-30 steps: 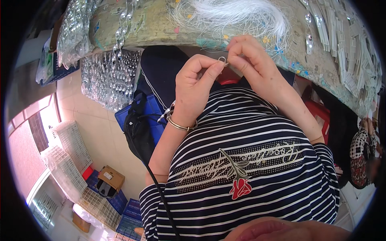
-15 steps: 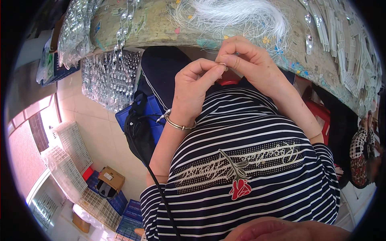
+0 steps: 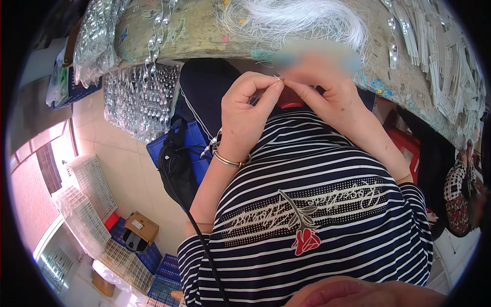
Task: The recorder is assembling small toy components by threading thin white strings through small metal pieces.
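Note:
My left hand [image 3: 246,102] is raised in front of my chest, thumb and forefinger pinched on a thin white strand [image 3: 277,78], of which only a tiny bit shows. My right hand [image 3: 332,94] meets it at the fingertips, thumb and fingers drawn together. A blurred patch covers the upper part of that hand, so what it pinches is unclear. Just beyond both hands, a loose bundle of fine white thread [image 3: 312,18] lies on the worn table [image 3: 204,43]. Metal bangles [image 3: 227,159] circle my left wrist.
Twisted silver strips [image 3: 154,43] hang over the table edge at left, near bagged shiny pieces [image 3: 138,100]. White flat strips [image 3: 440,77] pile up at right. Below left are a blue crate [image 3: 197,138], white baskets [image 3: 92,179] and a cardboard box [image 3: 142,228]. Another person [image 3: 459,194] sits far right.
My right hand has shifted slightly, its thumb straighter and its fingers lower toward the left fingertips. The small white loop seen between the fingertips now shows as a short end. My left hand has barely moved.

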`<control>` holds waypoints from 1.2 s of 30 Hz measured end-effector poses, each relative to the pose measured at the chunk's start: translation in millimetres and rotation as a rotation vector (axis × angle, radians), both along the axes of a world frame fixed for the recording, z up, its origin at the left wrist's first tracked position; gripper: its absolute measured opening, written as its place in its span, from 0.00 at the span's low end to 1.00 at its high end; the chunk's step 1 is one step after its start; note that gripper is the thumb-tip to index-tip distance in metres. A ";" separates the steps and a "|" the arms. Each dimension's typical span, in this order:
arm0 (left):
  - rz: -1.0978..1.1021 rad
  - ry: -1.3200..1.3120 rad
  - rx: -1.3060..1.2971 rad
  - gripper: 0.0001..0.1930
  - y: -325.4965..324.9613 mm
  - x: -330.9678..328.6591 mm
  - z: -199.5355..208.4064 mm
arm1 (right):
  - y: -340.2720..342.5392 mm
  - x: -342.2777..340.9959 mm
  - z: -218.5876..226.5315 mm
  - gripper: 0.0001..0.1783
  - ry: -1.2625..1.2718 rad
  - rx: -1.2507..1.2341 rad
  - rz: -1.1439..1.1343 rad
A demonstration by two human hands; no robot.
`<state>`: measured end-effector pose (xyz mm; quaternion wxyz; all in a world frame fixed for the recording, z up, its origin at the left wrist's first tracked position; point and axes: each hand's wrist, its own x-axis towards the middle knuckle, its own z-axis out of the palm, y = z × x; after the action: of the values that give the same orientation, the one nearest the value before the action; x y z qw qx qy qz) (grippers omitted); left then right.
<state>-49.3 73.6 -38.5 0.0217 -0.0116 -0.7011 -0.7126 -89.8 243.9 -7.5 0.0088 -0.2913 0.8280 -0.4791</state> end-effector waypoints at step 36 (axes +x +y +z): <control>0.077 -0.385 0.245 0.04 8.1 1.2 9.5 | 1.3 -0.8 -21.9 0.04 -0.933 -0.384 -0.041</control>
<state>-48.1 81.7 -29.0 -0.0839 0.1541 -0.6004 -0.7802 -90.6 245.2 -29.4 0.3149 -0.0261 0.6384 -0.7019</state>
